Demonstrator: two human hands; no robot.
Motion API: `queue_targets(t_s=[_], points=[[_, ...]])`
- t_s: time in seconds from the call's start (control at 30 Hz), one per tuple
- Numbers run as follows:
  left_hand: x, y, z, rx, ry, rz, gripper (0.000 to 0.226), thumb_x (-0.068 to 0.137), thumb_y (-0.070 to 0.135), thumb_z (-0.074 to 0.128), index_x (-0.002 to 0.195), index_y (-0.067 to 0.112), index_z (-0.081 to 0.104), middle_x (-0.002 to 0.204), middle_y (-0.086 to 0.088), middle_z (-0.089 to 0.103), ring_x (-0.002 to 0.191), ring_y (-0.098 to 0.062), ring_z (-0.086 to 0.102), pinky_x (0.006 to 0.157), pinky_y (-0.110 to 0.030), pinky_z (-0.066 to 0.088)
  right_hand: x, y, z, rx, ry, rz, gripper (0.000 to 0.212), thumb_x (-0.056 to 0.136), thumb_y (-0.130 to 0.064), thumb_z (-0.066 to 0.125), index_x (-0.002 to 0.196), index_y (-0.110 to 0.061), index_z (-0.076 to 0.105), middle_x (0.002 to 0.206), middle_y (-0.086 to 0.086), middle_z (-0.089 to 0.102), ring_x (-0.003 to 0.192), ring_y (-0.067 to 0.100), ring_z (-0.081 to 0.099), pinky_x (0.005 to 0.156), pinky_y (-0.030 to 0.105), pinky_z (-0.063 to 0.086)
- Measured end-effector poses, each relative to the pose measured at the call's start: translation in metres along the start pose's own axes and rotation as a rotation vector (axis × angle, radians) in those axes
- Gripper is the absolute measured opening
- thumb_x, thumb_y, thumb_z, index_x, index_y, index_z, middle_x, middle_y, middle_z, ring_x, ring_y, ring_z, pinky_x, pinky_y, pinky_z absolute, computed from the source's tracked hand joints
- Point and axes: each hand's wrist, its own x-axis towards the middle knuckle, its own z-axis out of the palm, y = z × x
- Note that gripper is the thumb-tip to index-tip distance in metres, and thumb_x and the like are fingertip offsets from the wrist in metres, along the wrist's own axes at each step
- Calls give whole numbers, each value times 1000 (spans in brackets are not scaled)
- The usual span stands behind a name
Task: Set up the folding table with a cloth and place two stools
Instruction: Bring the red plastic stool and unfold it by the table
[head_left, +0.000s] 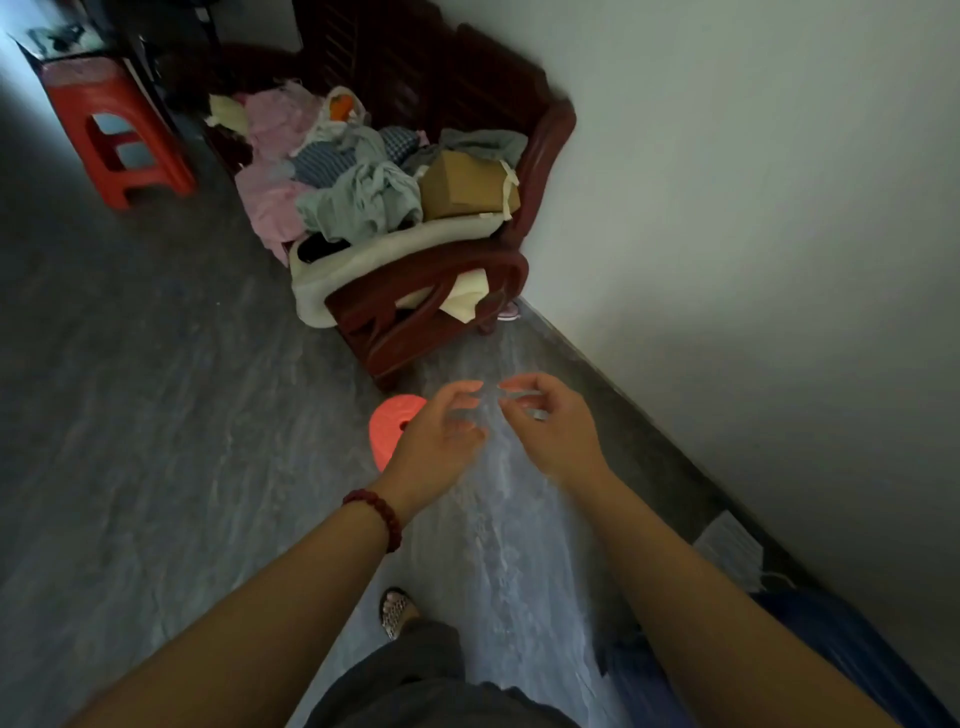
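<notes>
A person stands on a grey floor (156, 415) beside a white wall (753, 208), looking down at both bare forearms stretched forward. The left hand (436, 436), with a dark red bead bracelet (376, 519) at the wrist, and the right hand (550, 426) are held close together, fingers curled and pinched. Between and below them hangs a thin, see-through plastic cloth (498, 519), faint and streaked with light; both hands appear to grip its top edge, probably to shake it open for spreading. No folding table shows. 1 red plastic stool (117, 130) stands well apart at the far left. A rounded coral-red object (389, 426), partly hidden behind the left hand, sits on the floor; whether it is the second stool cannot be told. A dark wooden armchair (441, 291) against the wall is heaped with clothes (337, 171) and a cardboard box (467, 187).
</notes>
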Motion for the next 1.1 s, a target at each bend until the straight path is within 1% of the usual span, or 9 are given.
queue_targets(t_s=[0.07, 0.23, 0.4, 0.47, 0.6, 0.67, 0.83, 0.97, 1.1], points=[[28, 0, -22, 16, -6, -7, 45, 85, 2, 61, 110, 37, 50, 115, 7, 55, 95, -8, 58, 70, -11, 47, 32, -11, 18, 9, -16, -10, 14, 85, -8, 64, 94, -18, 65, 99, -3, 65, 80, 0, 59, 66, 3, 43], [83, -2, -75, 33, 46, -3, 51, 82, 1, 64, 106, 44, 51, 109, 9, 55, 101, -19, 61, 89, -39, 52, 95, -30, 64, -25, -85, -43, 15, 84, -10, 63, 93, -21, 64, 97, -6, 64, 80, -4, 58, 68, 3, 44], [114, -9, -119, 54, 130, -27, 48, 82, 2, 66, 117, 30, 50, 114, 1, 56, 98, -13, 60, 89, -33, 51, 140, -30, 104, -115, -178, -88, 19, 82, -7, 64, 92, -23, 65, 95, -8, 61, 82, 2, 59, 73, 16, 49], [123, -15, -133, 46, 165, -59, 50, 80, 2, 67, 117, 31, 50, 114, 2, 56, 98, -13, 61, 85, -31, 53, 154, -29, 121, -122, -214, -116, 19, 80, -5, 66, 90, -21, 65, 95, -6, 62, 79, 1, 59, 70, 16, 49], [144, -19, -150, -16, 222, -110, 51, 80, -5, 65, 118, 26, 52, 112, 1, 54, 95, -15, 58, 63, -16, 53, 183, -28, 146, -137, -292, -186, 18, 79, -2, 66, 92, -13, 67, 93, -5, 61, 84, 8, 60, 77, 25, 52], [158, -21, -155, -20, 246, -111, 50, 80, -6, 65, 117, 25, 52, 109, 3, 54, 93, -12, 58, 61, -14, 52, 202, -27, 152, -151, -341, -191, 18, 79, -4, 65, 94, -14, 67, 95, -5, 61, 86, 8, 60, 78, 23, 51], [194, -27, -164, 32, 316, -136, 51, 79, -2, 67, 116, 30, 51, 103, 15, 55, 88, -4, 58, 75, -16, 49, 254, -20, 160, -175, -455, -186, 17, 81, -7, 65, 93, -18, 66, 99, -5, 62, 87, 7, 60, 70, 14, 49], [223, -33, -157, 13, 399, -175, 49, 79, -3, 67, 111, 31, 52, 102, 15, 57, 90, -1, 59, 79, -15, 48, 301, -10, 160, -249, -582, -334, 13, 80, -6, 66, 92, -12, 67, 93, -6, 58, 83, 3, 56, 74, 6, 41], [252, -44, -153, 20, 457, -224, 50, 79, -3, 67, 108, 35, 53, 100, 13, 60, 85, 3, 61, 74, -8, 46, 345, 4, 164, -234, -674, -390, 12, 82, -3, 64, 90, -10, 69, 94, -2, 63, 84, 5, 57, 75, 8, 43]])
